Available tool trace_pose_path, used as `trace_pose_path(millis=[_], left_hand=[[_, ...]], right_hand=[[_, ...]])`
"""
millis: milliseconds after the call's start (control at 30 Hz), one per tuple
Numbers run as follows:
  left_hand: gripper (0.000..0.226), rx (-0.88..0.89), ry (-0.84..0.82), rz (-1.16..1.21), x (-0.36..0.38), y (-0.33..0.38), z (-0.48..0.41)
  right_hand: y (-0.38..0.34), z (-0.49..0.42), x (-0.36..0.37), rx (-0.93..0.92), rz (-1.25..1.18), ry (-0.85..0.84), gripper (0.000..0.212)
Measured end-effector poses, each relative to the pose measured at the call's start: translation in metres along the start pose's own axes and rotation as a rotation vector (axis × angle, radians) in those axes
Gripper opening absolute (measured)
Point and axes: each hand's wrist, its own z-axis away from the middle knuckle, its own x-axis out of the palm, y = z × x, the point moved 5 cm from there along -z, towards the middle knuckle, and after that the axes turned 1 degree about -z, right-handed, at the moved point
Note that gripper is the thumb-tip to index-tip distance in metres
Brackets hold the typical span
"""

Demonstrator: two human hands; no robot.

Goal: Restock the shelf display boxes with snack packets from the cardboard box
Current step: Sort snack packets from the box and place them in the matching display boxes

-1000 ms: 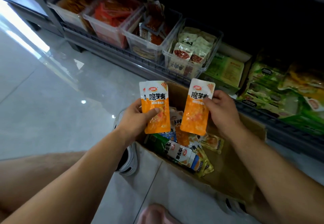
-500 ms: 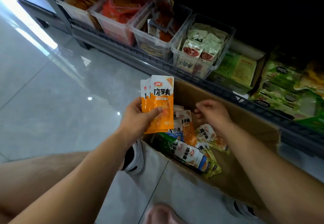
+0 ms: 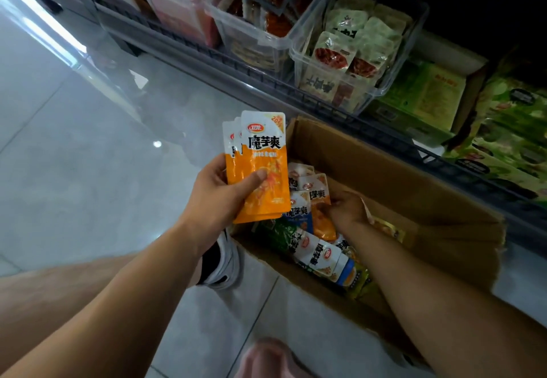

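Note:
My left hand (image 3: 220, 192) grips a small stack of orange-and-white snack packets (image 3: 262, 170), fanned upright over the left corner of the open cardboard box (image 3: 399, 182). My right hand (image 3: 346, 208) is down inside the box with its fingers closed on another orange packet (image 3: 321, 217) in the pile. Blue, green and orange packets (image 3: 322, 254) lie loose in the box. Clear display boxes (image 3: 352, 60) with packets stand on the low shelf behind.
The shelf's dark wire front rail (image 3: 266, 78) runs diagonally just behind the box. Green cartons (image 3: 426, 96) fill the shelf at the right. My shoe (image 3: 222, 262) touches the box's left side on the glossy tiled floor (image 3: 88, 155). My knee (image 3: 266, 357) shows at the bottom.
The right hand passed its orange packet onto the left hand's stack, then dropped into the box and closed on another one. The view has moved closer to the shelf.

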Motion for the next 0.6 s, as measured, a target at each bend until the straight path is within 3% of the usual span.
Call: trace_pose_path(millis=[200,300,400,500,600], left_hand=[[0.047,0.012,-0.020,-0.025,0.005,0.005,-0.001],[0.046,0.020,-0.046,-0.082,0.008,0.008,0.002],[0.046,0.004,-0.083,-0.052,0.012,0.009,0.009],[0.043,-0.032,-0.163,0.030,0.024,0.012,0.020],[0.046,-0.044,-0.232,0.063,0.031,0.015,0.027]], right_hand=[[-0.045,0.042,-0.045,-0.174,-0.091,0.041,0.002],[-0.069,0.068,-0.063,-0.150,-0.397,-0.034,0.009],[-0.097,0.098,-0.064,-0.138,-0.674,-0.224,0.011],[-0.118,0.122,-0.055,-0.179,-0.629,-0.327,0.014],[-0.128,0.136,-0.054,-0.227,-0.479,-0.271,0.017]])
